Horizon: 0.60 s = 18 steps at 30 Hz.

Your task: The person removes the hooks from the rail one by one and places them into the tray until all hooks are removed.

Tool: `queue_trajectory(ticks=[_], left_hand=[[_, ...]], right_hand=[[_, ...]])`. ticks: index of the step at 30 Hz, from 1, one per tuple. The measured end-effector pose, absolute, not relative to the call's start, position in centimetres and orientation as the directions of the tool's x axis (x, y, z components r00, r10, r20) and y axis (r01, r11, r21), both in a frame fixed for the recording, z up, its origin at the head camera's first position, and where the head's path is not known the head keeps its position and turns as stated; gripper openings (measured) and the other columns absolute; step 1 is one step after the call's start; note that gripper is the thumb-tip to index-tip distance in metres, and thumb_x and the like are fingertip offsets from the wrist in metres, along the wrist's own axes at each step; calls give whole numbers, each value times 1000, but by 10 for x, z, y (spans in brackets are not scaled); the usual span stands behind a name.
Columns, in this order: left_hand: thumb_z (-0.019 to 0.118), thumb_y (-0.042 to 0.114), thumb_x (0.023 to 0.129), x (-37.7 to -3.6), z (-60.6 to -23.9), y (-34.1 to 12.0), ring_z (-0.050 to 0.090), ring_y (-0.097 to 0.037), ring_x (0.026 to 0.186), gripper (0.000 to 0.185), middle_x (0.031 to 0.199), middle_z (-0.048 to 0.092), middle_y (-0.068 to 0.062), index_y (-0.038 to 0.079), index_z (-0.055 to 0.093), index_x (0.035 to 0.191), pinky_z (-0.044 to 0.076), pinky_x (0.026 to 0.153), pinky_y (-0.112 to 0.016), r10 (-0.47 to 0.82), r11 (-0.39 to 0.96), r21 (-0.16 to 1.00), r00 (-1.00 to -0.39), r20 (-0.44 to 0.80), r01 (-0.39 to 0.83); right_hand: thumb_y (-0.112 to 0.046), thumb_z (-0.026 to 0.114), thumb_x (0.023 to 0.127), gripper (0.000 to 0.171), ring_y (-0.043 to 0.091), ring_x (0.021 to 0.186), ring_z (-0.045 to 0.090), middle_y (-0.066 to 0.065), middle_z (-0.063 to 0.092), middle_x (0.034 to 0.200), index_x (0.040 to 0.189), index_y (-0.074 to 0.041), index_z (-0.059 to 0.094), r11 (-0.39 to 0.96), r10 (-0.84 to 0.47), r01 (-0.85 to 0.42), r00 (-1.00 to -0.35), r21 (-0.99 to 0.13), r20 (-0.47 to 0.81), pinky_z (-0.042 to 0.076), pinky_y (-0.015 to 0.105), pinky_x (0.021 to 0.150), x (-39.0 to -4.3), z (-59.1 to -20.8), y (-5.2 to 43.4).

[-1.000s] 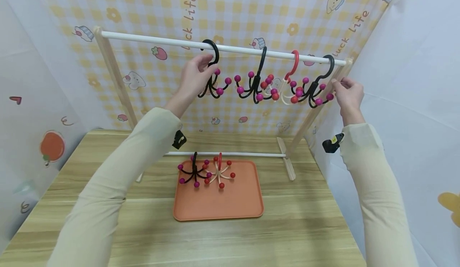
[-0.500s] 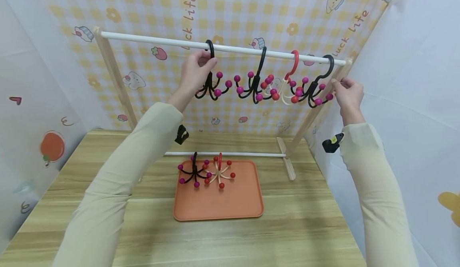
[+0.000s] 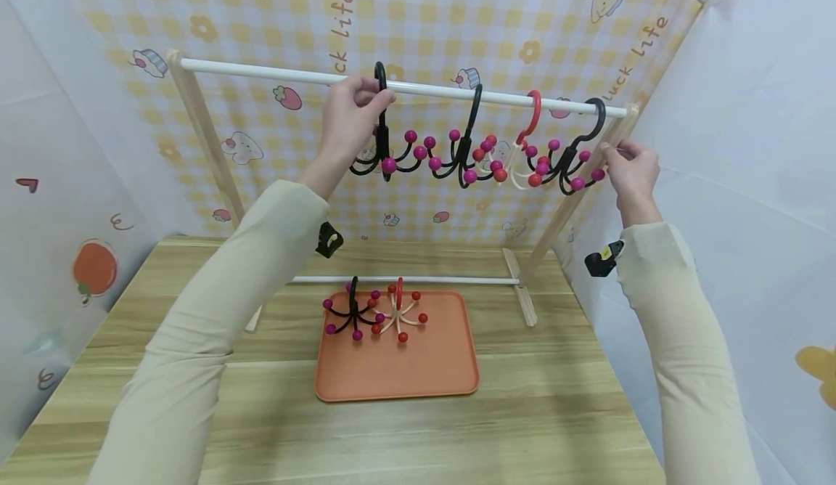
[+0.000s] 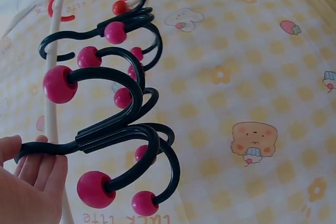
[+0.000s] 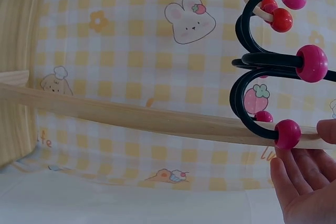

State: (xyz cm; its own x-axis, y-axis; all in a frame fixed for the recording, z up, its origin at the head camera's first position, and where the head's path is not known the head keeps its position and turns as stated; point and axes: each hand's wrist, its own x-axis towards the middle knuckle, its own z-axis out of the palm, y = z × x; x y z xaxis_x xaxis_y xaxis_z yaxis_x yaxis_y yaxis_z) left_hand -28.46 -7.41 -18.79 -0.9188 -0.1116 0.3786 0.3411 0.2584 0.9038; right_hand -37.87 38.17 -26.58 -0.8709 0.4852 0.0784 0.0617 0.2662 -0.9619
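My left hand (image 3: 353, 118) pinches the hook of a black multi-arm hanger (image 3: 383, 140) with pink ball tips. The top of that hook stands a little above the rack's white rod (image 3: 261, 72). In the left wrist view, thumb and fingers meet on the hook of this black hanger (image 4: 113, 135), close beside the rod. My right hand (image 3: 633, 173) grips the rack's right wooden post (image 3: 564, 205) near its top; the right wrist view has this post (image 5: 157, 121) running between thumb and fingers, beside a pink ball (image 5: 287, 134).
Along the rod hang another black hanger (image 3: 464, 152), a white one with a red hook (image 3: 535, 111), and a black one (image 3: 567, 162) at the right end. An orange tray (image 3: 398, 376) on the wooden table bears a black hanger (image 3: 353, 309) and a white-and-red one (image 3: 398, 316).
My left hand has turned the black hanger, so its hook now shows edge-on, and has raised it slightly above the rod. My right hand has stayed on the post.
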Motion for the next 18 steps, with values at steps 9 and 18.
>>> queue_trajectory(ticks=[9,18], left_hand=[[64,21,82,-276,-168,-80,57,-15,81,20,91,66,-4,5,60,93,39,61,-22,-134,193,896,-894,428,400],[66,20,80,-256,-163,-87,58,-12,88,22,89,66,-4,4,60,93,40,76,-22,-81,181,890,-896,437,418]], right_hand=[[-35,54,86,46,14,109,45,3,49,125,126,-12,49,352,466,81,-879,-933,100,33,29,97,-304,-218,310],[-33,54,87,46,14,108,45,4,49,126,126,-11,49,345,467,70,-878,-936,106,32,29,97,-300,-216,307]])
